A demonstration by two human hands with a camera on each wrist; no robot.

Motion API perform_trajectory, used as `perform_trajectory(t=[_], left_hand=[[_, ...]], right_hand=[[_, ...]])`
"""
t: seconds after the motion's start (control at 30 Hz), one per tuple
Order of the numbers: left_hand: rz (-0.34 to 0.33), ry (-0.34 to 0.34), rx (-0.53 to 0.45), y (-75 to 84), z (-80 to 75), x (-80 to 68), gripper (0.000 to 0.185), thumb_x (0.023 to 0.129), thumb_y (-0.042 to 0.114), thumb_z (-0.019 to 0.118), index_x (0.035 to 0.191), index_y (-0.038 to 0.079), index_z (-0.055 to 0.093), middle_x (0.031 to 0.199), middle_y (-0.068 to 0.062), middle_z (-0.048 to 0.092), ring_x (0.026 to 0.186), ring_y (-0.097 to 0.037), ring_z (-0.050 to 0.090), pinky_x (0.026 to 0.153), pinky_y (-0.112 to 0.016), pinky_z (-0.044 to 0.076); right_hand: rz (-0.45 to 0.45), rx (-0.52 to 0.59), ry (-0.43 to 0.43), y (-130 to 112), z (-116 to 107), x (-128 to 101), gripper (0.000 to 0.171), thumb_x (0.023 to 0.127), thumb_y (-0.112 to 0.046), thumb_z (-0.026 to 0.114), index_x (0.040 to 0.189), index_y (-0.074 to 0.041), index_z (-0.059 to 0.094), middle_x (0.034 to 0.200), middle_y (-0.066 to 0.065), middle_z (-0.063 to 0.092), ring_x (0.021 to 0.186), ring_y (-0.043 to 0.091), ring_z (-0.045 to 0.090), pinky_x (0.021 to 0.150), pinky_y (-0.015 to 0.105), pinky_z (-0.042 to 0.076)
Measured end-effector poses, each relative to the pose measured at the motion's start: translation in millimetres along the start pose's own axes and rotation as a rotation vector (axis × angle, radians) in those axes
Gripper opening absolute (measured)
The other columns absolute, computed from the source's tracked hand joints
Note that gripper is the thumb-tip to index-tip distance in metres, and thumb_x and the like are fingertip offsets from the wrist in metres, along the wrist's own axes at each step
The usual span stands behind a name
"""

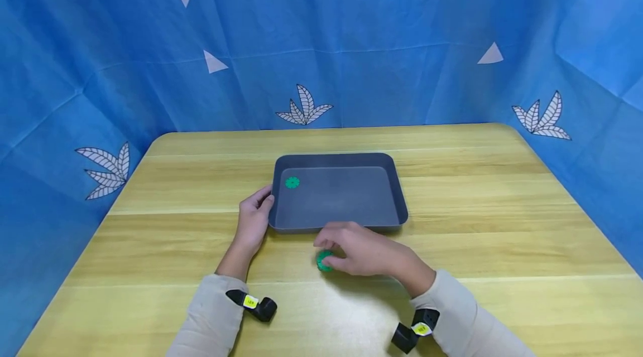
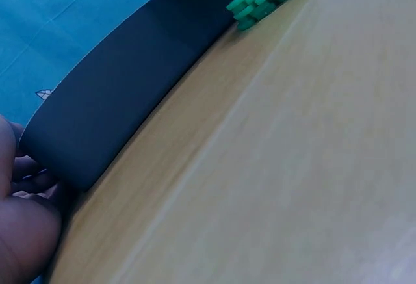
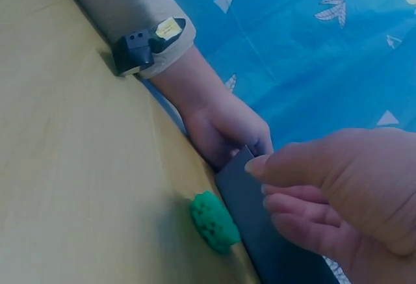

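A dark grey rectangular tray lies on the table. My left hand holds its left side, with the thumb near the rim; the tray hides some of the fingers. Inside the tray, toward the far left corner, lies a green notched disc. Just in front of the tray's near wall is a short stack of green notched discs on the table. Over that stack hovers my right hand, fingers loosely bent and thumb apart from them. In the right wrist view a gap shows between this hand and the stack.
The wooden table extends on both sides of the tray. A blue cloth with white leaf and triangle prints hangs behind and beside it. Each wrist wears a small black camera over a light sleeve.
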State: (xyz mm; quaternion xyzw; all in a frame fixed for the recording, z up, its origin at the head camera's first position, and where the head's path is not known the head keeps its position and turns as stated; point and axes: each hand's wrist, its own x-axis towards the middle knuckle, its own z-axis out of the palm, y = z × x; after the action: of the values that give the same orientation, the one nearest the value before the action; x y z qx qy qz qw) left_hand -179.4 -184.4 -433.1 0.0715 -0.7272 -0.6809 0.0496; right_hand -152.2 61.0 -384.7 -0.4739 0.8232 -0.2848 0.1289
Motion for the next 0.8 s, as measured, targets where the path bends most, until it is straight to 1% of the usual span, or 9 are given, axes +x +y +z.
perform_trajectory(t=[0.13, 0.2, 0.27, 0.4, 0.5, 0.6, 0.7, 0.8], left_hand=[[-0.005, 0.003, 0.011, 0.8, 0.5, 0.2, 0.037, 0.097, 0.012, 0.042, 0.131, 0.000, 0.048, 0.129, -0.013, 0.052, 0.120, -0.019, 0.047, 0.101, -0.034, 0.041], [-0.007, 0.009, 0.013, 0.6, 0.9, 0.2, 0.036, 0.097, 0.012, 0.042, 0.130, 0.000, 0.049, 0.129, -0.013, 0.053, 0.119, -0.019, 0.048, 0.101, -0.033, 0.042], [-0.001, 0.007, 0.019, 0.5, 1.2, 0.3, 0.036, 0.097, 0.012, 0.042, 0.130, -0.001, 0.049, 0.129, -0.013, 0.053, 0.119, -0.019, 0.048, 0.100, -0.031, 0.042], [0.005, 0.006, 0.025, 0.6, 2.4, 0.7, 0.037, 0.097, 0.011, 0.042, 0.130, -0.002, 0.048, 0.129, -0.015, 0.052, 0.119, -0.021, 0.048, 0.098, -0.029, 0.043], [0.000, 0.013, 0.017, 0.8, 2.1, 1.0, 0.037, 0.096, 0.011, 0.042, 0.130, -0.001, 0.049, 0.128, -0.015, 0.053, 0.118, -0.021, 0.049, 0.099, -0.030, 0.043], [-0.003, 0.015, 0.013, 1.4, 1.4, 0.8, 0.037, 0.097, 0.012, 0.042, 0.131, -0.001, 0.048, 0.128, -0.014, 0.053, 0.119, -0.020, 0.048, 0.100, -0.031, 0.042], [-0.012, 0.012, 0.009, 1.9, 1.3, -0.2, 0.037, 0.097, 0.012, 0.042, 0.131, 0.000, 0.048, 0.129, -0.012, 0.053, 0.120, -0.018, 0.048, 0.102, -0.032, 0.041], [-0.007, 0.006, -0.001, 0.9, 1.1, -0.3, 0.037, 0.097, 0.011, 0.042, 0.131, -0.001, 0.048, 0.129, -0.015, 0.052, 0.120, -0.021, 0.047, 0.103, -0.035, 0.040]], right_hand=[[0.003, 0.031, 0.045, 2, -3, 3, 0.028, 0.087, -0.019, 0.064, 0.112, -0.008, 0.060, 0.103, 0.003, 0.061, 0.093, 0.015, 0.060, 0.080, 0.024, 0.051], [0.007, 0.062, 0.078, 4, -4, 5, 0.028, 0.086, -0.018, 0.064, 0.111, -0.007, 0.060, 0.104, 0.004, 0.062, 0.094, 0.016, 0.060, 0.082, 0.026, 0.052], [0.016, 0.116, 0.119, 7, -5, 8, 0.027, 0.086, -0.018, 0.064, 0.110, -0.006, 0.061, 0.104, 0.005, 0.063, 0.094, 0.016, 0.061, 0.083, 0.027, 0.052], [0.023, 0.203, 0.214, 15, -7, 15, 0.026, 0.085, -0.016, 0.065, 0.108, -0.004, 0.061, 0.101, 0.008, 0.064, 0.091, 0.014, 0.061, 0.079, 0.027, 0.053], [0.044, 0.250, 0.267, 23, -10, 23, 0.026, 0.085, -0.016, 0.066, 0.107, -0.004, 0.061, 0.100, 0.010, 0.065, 0.089, 0.012, 0.061, 0.077, 0.025, 0.053], [0.087, 0.287, 0.306, 31, -15, 34, 0.028, 0.085, -0.016, 0.066, 0.109, -0.003, 0.060, 0.103, 0.012, 0.064, 0.090, 0.013, 0.060, 0.078, 0.026, 0.053], [0.127, 0.310, 0.348, 38, -21, 45, 0.030, 0.084, -0.014, 0.066, 0.110, -0.001, 0.060, 0.105, 0.015, 0.064, 0.091, 0.016, 0.060, 0.080, 0.029, 0.053], [0.154, 0.333, 0.373, 46, -25, 57, 0.030, 0.084, -0.012, 0.066, 0.111, 0.000, 0.060, 0.107, 0.017, 0.063, 0.093, 0.019, 0.061, 0.082, 0.031, 0.052]])
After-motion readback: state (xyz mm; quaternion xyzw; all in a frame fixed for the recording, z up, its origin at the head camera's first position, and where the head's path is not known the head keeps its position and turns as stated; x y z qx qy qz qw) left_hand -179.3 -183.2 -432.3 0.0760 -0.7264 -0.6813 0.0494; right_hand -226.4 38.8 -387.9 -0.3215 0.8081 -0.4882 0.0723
